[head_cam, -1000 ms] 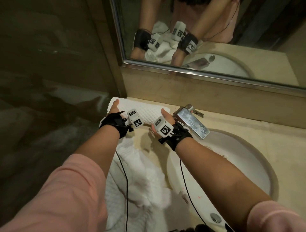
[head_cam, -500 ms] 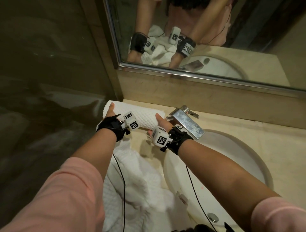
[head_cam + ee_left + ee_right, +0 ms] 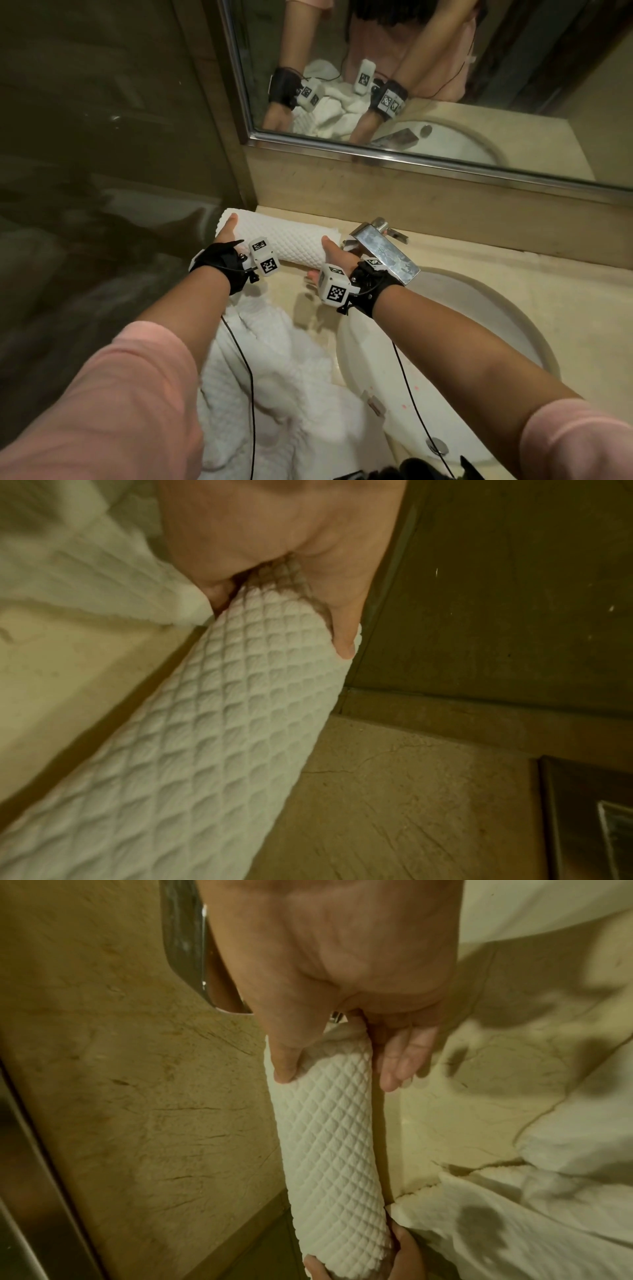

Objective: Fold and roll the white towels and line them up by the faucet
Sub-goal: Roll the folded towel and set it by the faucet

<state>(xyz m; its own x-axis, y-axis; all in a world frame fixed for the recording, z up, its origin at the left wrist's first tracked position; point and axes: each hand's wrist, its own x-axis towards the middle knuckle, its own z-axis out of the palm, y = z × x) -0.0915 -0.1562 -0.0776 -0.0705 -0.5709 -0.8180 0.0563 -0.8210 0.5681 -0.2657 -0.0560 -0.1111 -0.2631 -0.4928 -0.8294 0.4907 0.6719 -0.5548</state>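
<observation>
A rolled white towel (image 3: 287, 240) with a diamond weave lies along the back of the counter, just left of the chrome faucet (image 3: 383, 250). My left hand (image 3: 226, 233) grips the roll's left end, thumb over the top (image 3: 282, 620). My right hand (image 3: 320, 260) holds the right end next to the faucet. Its thumb is on the far side and its fingers (image 3: 394, 1069) lie along the near side of the rolled towel (image 3: 329, 1137). Loose crumpled white towels (image 3: 274, 377) are heaped on the counter below my left forearm.
The white sink basin (image 3: 479, 342) lies right of the towels, under the faucet spout. A mirror (image 3: 411, 85) with a metal frame runs above the backsplash. A dark glass wall (image 3: 102, 171) closes off the left side at the counter's end.
Both hands keep their hold on the ends of the roll, which stays at the back of the counter. Only the head view has shifted slightly.
</observation>
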